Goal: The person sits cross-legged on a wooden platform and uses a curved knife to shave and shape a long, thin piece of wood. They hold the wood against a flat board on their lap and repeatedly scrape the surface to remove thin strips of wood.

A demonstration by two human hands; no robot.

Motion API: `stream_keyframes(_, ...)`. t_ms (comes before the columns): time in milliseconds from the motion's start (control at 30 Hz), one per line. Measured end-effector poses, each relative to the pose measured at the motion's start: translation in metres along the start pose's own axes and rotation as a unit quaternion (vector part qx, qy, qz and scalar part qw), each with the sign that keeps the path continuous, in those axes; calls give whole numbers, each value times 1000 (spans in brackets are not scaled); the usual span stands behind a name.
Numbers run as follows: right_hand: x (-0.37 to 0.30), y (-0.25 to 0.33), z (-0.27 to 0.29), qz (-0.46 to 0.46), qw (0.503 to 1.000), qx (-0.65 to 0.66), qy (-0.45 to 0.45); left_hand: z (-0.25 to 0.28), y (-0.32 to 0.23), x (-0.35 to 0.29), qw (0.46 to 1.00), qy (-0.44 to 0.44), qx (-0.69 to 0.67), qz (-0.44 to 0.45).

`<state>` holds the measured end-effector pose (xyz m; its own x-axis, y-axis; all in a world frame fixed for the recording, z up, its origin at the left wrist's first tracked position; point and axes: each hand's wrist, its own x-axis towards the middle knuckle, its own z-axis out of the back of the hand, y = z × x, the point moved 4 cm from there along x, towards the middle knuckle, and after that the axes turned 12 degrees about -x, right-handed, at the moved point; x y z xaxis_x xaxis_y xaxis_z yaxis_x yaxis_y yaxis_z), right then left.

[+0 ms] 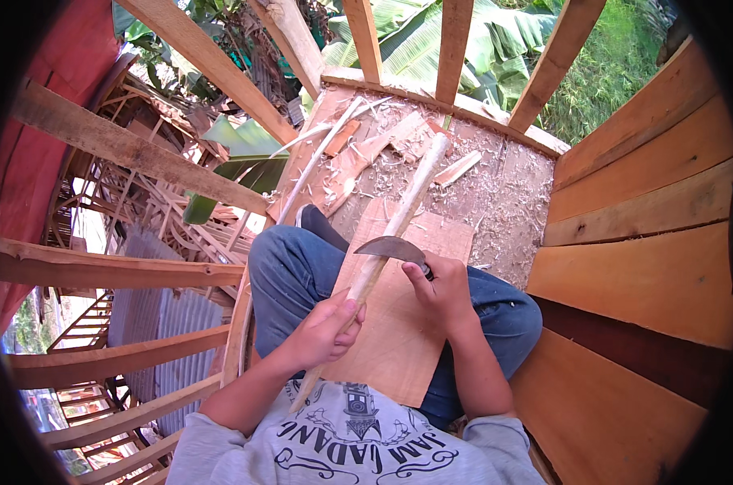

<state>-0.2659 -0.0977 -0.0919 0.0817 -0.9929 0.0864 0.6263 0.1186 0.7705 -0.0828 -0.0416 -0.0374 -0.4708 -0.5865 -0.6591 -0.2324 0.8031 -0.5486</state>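
A long pale wooden stick (411,198), stripped of bark, slants from near my chest up and away to the right. My left hand (329,330) is wrapped round its lower part. In my right hand (439,283) is a curved knife (389,247) with a dark handle, gripped in the fist. Its broad dark blade lies across the stick, a little above my left hand; whether the edge bites into the wood cannot be made out. Beneath the stick, a flat wooden board (407,339) rests over my lap between my bent legs.
Wood shavings and offcuts (358,162) litter the floor (512,206) ahead of me, and a thin peeled stick (314,162) lies at its left side. Wooden railing slats (453,48) stand ahead and to the left. A plank wall (637,250) closes the right side.
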Motion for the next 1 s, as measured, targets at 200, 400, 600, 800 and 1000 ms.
stream_keyframes(200,-5,7,7,-5,999,-30,-21,-13,2,5,998,4,21,-53)
stream_keyframes(400,0,-8,11,-38,996,-57,-62,-26,4,2,993,-23,86,-79)
stream_keyframes(600,6,-25,20,-51,985,-130,-101,-31,9,2,989,-13,118,-92)
stream_keyframes(800,21,-107,52,-192,955,73,-217,-39,17,-7,969,29,226,-99)
stream_keyframes(1000,13,-100,53,-176,954,95,-225,-32,-1,-13,981,-1,167,-100)
